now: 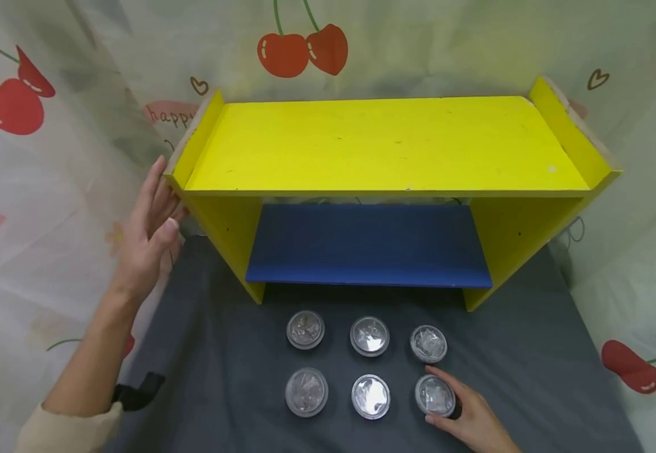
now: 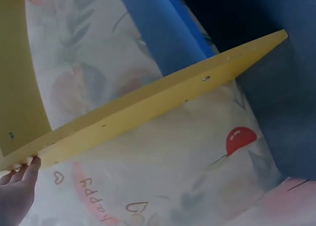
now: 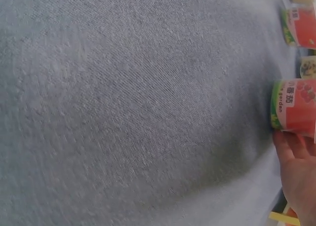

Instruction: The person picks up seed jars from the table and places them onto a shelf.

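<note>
My right hand [image 1: 472,409] grips a can [image 1: 435,396] at the front right, thumb on its near side and index finger on its far side. In the right wrist view this can [image 3: 296,105] shows a red and green label with printed writing, and the right hand [image 3: 300,179] is against its side. My left hand [image 1: 146,233] touches the left side panel of a yellow shelf [image 1: 384,148], near its upper front corner. Fingertips of the left hand [image 2: 19,186] lie on the panel's edge in the left wrist view.
Several more cans with clear, shiny lids stand in two rows before the shelf, among them a back-left can [image 1: 305,329] and a front-middle can [image 1: 370,397]. A blue board [image 1: 367,245] spans the shelf's lower part. Cherry-printed cloth [image 1: 418,50] hangs behind; dark grey cloth [image 1: 237,377] covers the table.
</note>
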### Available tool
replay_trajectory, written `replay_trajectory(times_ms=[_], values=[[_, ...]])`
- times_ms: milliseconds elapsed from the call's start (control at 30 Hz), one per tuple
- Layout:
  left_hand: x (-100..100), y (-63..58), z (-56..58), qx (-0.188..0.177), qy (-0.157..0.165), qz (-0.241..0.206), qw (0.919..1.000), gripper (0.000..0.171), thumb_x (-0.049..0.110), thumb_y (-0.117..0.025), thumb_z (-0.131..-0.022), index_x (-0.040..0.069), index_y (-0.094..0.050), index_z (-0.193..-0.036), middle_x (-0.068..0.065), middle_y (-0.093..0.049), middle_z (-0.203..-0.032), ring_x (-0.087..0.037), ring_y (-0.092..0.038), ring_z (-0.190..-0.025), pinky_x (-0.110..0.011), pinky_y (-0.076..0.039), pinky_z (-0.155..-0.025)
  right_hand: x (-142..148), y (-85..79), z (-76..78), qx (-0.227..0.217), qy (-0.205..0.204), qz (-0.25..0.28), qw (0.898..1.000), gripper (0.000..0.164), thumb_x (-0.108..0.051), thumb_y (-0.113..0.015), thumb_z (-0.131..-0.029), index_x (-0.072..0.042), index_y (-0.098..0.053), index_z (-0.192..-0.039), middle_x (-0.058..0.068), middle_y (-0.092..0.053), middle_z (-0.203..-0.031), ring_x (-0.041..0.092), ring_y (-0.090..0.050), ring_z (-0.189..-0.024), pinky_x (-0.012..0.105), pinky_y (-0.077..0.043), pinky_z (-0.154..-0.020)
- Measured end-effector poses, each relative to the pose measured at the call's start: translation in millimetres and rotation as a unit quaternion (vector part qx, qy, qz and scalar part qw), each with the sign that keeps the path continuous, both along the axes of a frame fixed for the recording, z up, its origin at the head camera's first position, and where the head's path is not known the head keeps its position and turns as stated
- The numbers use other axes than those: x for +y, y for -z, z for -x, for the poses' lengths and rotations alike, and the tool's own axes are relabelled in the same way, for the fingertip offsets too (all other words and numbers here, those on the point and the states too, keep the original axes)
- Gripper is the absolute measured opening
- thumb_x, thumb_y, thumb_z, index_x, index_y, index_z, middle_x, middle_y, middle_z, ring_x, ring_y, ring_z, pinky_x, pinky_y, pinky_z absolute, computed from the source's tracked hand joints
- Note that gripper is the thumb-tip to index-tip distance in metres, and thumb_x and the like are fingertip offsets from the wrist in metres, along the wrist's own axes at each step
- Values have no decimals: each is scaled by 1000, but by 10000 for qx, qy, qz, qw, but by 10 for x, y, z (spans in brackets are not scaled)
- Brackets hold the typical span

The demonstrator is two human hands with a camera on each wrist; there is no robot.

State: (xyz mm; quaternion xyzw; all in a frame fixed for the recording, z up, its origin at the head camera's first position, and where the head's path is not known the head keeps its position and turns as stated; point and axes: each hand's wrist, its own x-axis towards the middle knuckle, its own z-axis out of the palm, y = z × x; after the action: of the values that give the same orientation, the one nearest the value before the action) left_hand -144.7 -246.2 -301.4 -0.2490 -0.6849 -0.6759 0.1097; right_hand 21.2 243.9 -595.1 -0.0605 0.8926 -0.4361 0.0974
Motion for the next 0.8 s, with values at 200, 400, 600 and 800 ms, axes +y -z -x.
replay_trajectory(times_ms=[200,400,600,800], values=[[1,-72,48,-140,-265,262,9992,64,13,-51,-97,16,-29,-157,-10,-29,-161,-30,-35,-144,-31,-39,-109,88,-104,62,734,-508,107,9960,80,-30,-91,-71,-21,-55,-142,-5,-61,-136,8,-57,-120,21,-46,-95],[7,-153,86,-264,-192,171,9993,59,4,-49,-98,12,-33,-155,-12,-33,-159,-28,-37,-142,-25,-46,-101,111,-311,168,1152,-1120,276,9866,77,-28,-90,-73,-21,-55,-142,-1,-62,-135,9,-56,-122,13,-39,-98],[16,-189,112,-325,-327,231,9987,57,2,-54,-98,12,-39,-152,-15,-41,-153,-24,-47,-133,-21,-48,-96,56,-505,263,1300,-1423,300,9808,75,-34,-87,-76,-19,-54,-143,0,-61,-136,13,-57,-122,16,-39,-99],[31,-232,142,-459,-384,297,9978,57,2,-56,-98,13,-41,-151,-15,-41,-152,-24,-50,-127,-20,-48,-94,-45,-670,335,1315,-1679,386,9762,73,-39,-83,-80,-23,-52,-144,0,-60,-138,14,-55,-126,20,-41,-101]])
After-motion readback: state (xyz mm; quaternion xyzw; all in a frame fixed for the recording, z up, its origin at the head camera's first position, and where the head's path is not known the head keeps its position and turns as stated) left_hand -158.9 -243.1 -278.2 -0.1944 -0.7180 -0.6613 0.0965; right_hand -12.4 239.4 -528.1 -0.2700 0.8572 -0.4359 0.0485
